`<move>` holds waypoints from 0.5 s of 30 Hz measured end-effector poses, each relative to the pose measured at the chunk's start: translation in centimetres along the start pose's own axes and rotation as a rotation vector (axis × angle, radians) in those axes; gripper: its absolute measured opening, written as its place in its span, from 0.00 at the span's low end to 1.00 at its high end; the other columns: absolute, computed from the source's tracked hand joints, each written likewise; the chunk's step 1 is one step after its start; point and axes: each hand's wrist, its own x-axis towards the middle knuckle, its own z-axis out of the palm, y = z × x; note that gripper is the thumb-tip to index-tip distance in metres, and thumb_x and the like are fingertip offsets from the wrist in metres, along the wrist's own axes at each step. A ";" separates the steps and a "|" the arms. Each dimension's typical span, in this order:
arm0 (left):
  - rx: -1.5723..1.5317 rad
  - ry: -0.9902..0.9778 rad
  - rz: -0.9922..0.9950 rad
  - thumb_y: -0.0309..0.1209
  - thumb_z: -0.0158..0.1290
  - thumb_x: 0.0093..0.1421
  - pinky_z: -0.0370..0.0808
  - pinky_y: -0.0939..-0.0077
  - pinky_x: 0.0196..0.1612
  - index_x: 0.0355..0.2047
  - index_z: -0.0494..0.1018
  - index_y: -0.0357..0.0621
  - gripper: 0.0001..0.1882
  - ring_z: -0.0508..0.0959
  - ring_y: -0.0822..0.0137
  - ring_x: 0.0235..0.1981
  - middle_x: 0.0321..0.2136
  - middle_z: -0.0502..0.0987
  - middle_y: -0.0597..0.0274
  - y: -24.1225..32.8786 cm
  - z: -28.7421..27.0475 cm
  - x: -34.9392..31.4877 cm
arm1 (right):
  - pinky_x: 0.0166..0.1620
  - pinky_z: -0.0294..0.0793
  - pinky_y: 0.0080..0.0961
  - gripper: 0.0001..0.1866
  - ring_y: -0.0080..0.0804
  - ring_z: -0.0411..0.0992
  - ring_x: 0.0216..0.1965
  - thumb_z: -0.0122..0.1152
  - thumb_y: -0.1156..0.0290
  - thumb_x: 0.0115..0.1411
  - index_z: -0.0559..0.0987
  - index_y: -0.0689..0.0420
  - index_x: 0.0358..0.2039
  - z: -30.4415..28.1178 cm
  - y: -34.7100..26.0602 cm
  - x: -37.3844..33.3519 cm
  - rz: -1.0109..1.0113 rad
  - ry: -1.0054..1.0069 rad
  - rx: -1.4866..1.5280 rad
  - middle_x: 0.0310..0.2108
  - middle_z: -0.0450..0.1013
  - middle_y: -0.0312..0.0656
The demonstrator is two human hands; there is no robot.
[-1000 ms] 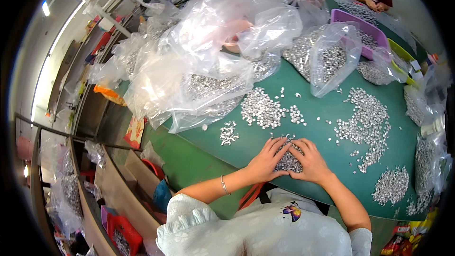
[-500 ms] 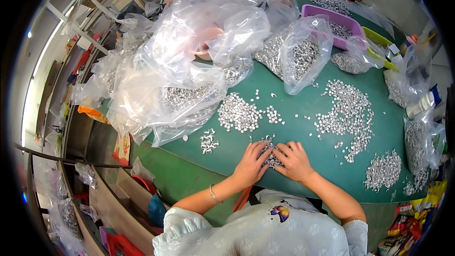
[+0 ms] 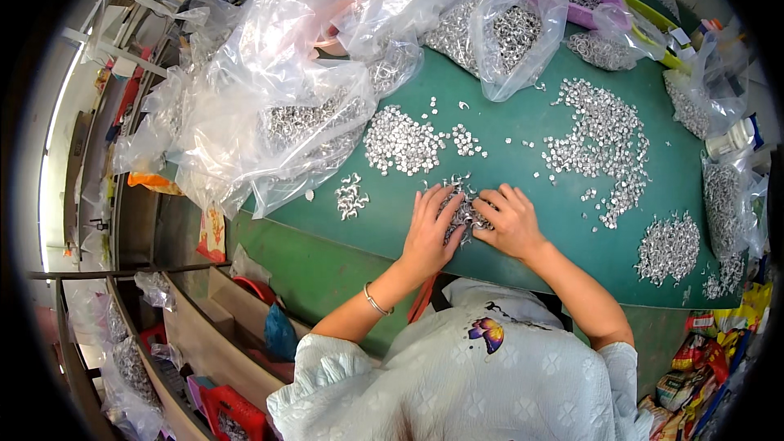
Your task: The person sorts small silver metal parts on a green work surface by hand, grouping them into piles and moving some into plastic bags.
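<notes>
Both hands (image 3: 469, 224) near table edge (image 3: 343, 233)

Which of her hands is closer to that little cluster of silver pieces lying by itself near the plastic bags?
Left. The left hand lies just right of the small separate cluster, with bare green table between them. The right hand sits farther right, beyond the left hand, on the pile both hands cover.

Bare green table (image 3: 523, 188) lies open ahead of both hands, between the middle pile (image 3: 404, 140) and the right spread (image 3: 600, 143). Left side blocked by clear bags (image 3: 269, 114); far edge crowded with a bag of parts (image 3: 510, 28), probably no gap.
</notes>
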 end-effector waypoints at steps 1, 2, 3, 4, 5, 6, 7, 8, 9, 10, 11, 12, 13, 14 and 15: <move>-0.013 -0.002 -0.015 0.23 0.58 0.50 0.52 0.43 0.64 0.56 0.65 0.41 0.30 0.61 0.44 0.61 0.56 0.64 0.50 0.1 -0.1 0.0 | 0.37 0.70 0.34 0.21 0.37 0.69 0.36 0.70 0.65 0.35 0.79 0.54 0.34 0.1 0.1 0.0 0.015 0.029 0.022 0.36 0.73 0.36; -0.026 -0.004 -0.029 0.23 0.58 0.50 0.51 0.42 0.64 0.56 0.65 0.41 0.30 0.60 0.44 0.62 0.56 0.64 0.50 0.3 -0.3 0.0 | 0.36 0.70 0.34 0.20 0.36 0.69 0.36 0.70 0.66 0.35 0.79 0.54 0.33 0.4 0.3 -0.1 0.031 0.058 0.043 0.35 0.73 0.35; -0.040 -0.006 -0.043 0.23 0.58 0.50 0.50 0.42 0.65 0.56 0.65 0.41 0.30 0.59 0.44 0.62 0.56 0.64 0.51 0.4 -0.4 0.0 | 0.36 0.71 0.33 0.20 0.35 0.70 0.35 0.70 0.66 0.35 0.79 0.55 0.32 0.5 0.4 -0.2 0.047 0.087 0.063 0.34 0.73 0.35; -0.049 0.000 -0.046 0.24 0.58 0.50 0.49 0.41 0.65 0.56 0.65 0.41 0.31 0.59 0.44 0.63 0.57 0.64 0.51 0.4 -0.4 0.0 | 0.35 0.71 0.33 0.19 0.35 0.70 0.34 0.69 0.67 0.35 0.79 0.55 0.32 0.5 0.4 -0.1 0.046 0.099 0.077 0.33 0.73 0.35; -0.059 0.006 -0.048 0.24 0.59 0.50 0.48 0.41 0.65 0.56 0.65 0.41 0.31 0.58 0.44 0.63 0.57 0.63 0.51 0.3 -0.4 0.0 | 0.34 0.72 0.33 0.19 0.35 0.70 0.33 0.69 0.68 0.35 0.79 0.55 0.32 0.3 0.4 0.1 0.045 0.111 0.089 0.33 0.73 0.35; -0.069 0.012 -0.049 0.24 0.59 0.50 0.47 0.41 0.65 0.56 0.64 0.41 0.31 0.57 0.45 0.63 0.57 0.63 0.51 0.3 -0.4 0.0 | 0.33 0.72 0.32 0.18 0.35 0.70 0.32 0.69 0.69 0.35 0.79 0.55 0.31 0.2 0.4 0.1 0.044 0.124 0.100 0.32 0.74 0.35; -0.076 0.026 -0.058 0.24 0.58 0.50 0.47 0.41 0.65 0.55 0.65 0.41 0.30 0.58 0.45 0.63 0.57 0.63 0.51 0.2 -0.3 0.2 | 0.33 0.72 0.32 0.18 0.36 0.70 0.31 0.68 0.69 0.35 0.80 0.56 0.31 0.1 0.4 0.3 0.070 0.133 0.135 0.31 0.74 0.36; -0.083 0.039 -0.066 0.24 0.58 0.50 0.47 0.41 0.65 0.55 0.66 0.40 0.29 0.58 0.45 0.63 0.57 0.63 0.51 0.2 -0.3 0.2 | 0.32 0.73 0.32 0.17 0.36 0.70 0.30 0.68 0.70 0.35 0.80 0.56 0.30 0.0 0.5 0.3 0.096 0.143 0.169 0.31 0.74 0.37; -0.091 0.053 -0.072 0.24 0.58 0.51 0.47 0.41 0.65 0.54 0.66 0.40 0.29 0.58 0.45 0.63 0.57 0.64 0.50 0.2 -0.2 0.2 | 0.32 0.73 0.32 0.16 0.37 0.70 0.30 0.68 0.71 0.35 0.80 0.57 0.30 -0.1 0.5 0.4 0.122 0.154 0.203 0.30 0.75 0.38; -0.085 0.063 -0.077 0.25 0.58 0.51 0.48 0.41 0.65 0.54 0.67 0.40 0.27 0.59 0.45 0.63 0.57 0.64 0.50 0.4 -0.5 0.4 | 0.32 0.74 0.32 0.16 0.38 0.71 0.29 0.68 0.72 0.35 0.80 0.57 0.29 -0.2 0.5 0.5 0.140 0.164 0.234 0.29 0.75 0.39; -0.083 0.073 -0.079 0.25 0.58 0.52 0.48 0.41 0.65 0.53 0.68 0.40 0.26 0.59 0.44 0.62 0.56 0.64 0.50 0.6 -0.8 0.5 | 0.31 0.74 0.32 0.15 0.38 0.71 0.29 0.67 0.72 0.35 0.80 0.58 0.29 -0.1 0.5 0.4 0.159 0.175 0.262 0.29 0.75 0.39; -0.081 0.083 -0.081 0.25 0.58 0.53 0.49 0.41 0.64 0.52 0.68 0.40 0.25 0.60 0.44 0.62 0.56 0.64 0.49 0.9 -1.1 0.7 | 0.31 0.74 0.32 0.14 0.39 0.71 0.28 0.67 0.73 0.35 0.80 0.58 0.28 -0.3 0.5 0.5 0.177 0.186 0.289 0.28 0.75 0.40; -0.063 0.109 -0.087 0.23 0.57 0.53 0.53 0.46 0.64 0.50 0.70 0.39 0.22 0.61 0.45 0.61 0.55 0.65 0.49 1.0 -1.5 1.0 | 0.32 0.75 0.32 0.13 0.38 0.72 0.28 0.67 0.73 0.37 0.80 0.59 0.28 -0.5 0.4 0.5 0.204 0.168 0.315 0.28 0.76 0.41; -0.082 0.128 -0.085 0.22 0.57 0.53 0.55 0.48 0.63 0.50 0.70 0.39 0.22 0.62 0.45 0.60 0.55 0.65 0.49 1.0 -1.9 1.5 | 0.32 0.75 0.31 0.13 0.39 0.72 0.28 0.68 0.74 0.37 0.80 0.59 0.28 -0.6 0.5 0.5 0.213 0.174 0.328 0.28 0.76 0.41; -0.101 0.147 -0.083 0.21 0.57 0.53 0.57 0.51 0.63 0.50 0.70 0.39 0.22 0.62 0.45 0.60 0.55 0.65 0.49 0.9 -2.2 2.0 | 0.32 0.75 0.31 0.12 0.39 0.72 0.28 0.68 0.74 0.38 0.80 0.60 0.28 -0.5 0.6 0.5 0.222 0.181 0.340 0.28 0.76 0.41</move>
